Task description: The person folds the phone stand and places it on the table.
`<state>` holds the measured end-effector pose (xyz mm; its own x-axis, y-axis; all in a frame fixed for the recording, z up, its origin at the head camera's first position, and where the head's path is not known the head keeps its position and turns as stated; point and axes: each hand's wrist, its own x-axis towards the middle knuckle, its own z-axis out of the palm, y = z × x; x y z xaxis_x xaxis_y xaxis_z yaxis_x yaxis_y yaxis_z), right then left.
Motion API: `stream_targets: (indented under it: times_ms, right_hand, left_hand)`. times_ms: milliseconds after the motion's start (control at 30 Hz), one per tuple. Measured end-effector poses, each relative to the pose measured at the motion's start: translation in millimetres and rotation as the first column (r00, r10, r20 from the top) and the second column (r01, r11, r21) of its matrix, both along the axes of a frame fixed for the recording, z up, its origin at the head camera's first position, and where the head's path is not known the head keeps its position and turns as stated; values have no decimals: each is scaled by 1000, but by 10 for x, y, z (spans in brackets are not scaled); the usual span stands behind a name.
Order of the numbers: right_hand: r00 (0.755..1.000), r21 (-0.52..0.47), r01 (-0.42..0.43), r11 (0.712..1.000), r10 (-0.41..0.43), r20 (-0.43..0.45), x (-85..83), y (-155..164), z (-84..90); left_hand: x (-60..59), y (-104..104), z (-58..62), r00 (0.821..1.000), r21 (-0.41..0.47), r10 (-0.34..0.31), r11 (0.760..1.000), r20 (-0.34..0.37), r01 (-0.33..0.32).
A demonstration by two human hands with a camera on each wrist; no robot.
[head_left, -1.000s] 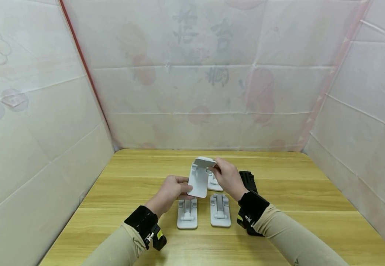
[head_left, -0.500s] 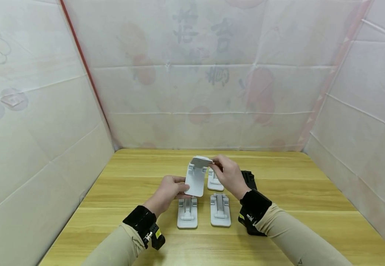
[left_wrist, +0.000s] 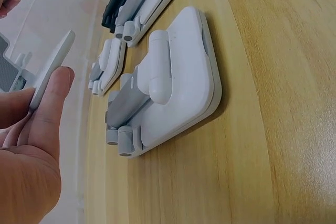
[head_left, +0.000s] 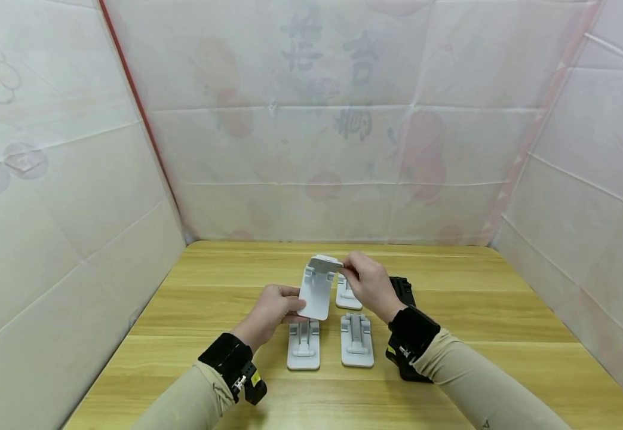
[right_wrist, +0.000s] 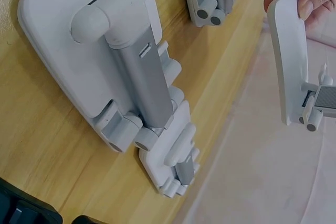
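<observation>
Here, both hands lift one white folding stand above the tabletop, just above the middle of the head view, so that its hinged parts can swing freely without knocking the others lying below. The left hand grips the lower edge of the stand's large plate between thumb and fingers, which steadies that plate as an anchor; in the left wrist view the thumb lies against the plate's thin edge. The right hand pinches the smaller top plate, tilted nearly level at the stand's upper end, a hold that suits turning it about the hinge. Below the hands, two folded white stands lie flat side by side, the left one and the right one, with a third white stand behind them, partly hidden. A black stand lies to the right, mostly covered by the right wrist. The flat ones sit in neat rows, seemingly within easy reach.
</observation>
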<state>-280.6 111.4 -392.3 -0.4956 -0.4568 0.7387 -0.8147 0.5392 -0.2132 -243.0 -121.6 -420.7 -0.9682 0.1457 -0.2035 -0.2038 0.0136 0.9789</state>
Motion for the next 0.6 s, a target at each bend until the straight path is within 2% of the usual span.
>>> stream_targets:
  times_ms: [200, 367, 600]
  right_hand:
    - [995, 32, -34, 999, 37, -89, -17, -12, -38]
    - [991, 33, -47, 998, 50, -124, -18, -25, -35]
    - [980, 86, -54, 995, 70, -186, 9, -19, -44]
  left_hand:
    - [-6, 23, 37, 1000, 39, 7, 999, -13, -6]
    - [-30, 21, 27, 1000, 61, 8, 998, -13, -7]
    - [-28, 10, 46, 1000, 124, -4, 992, 3, 3]
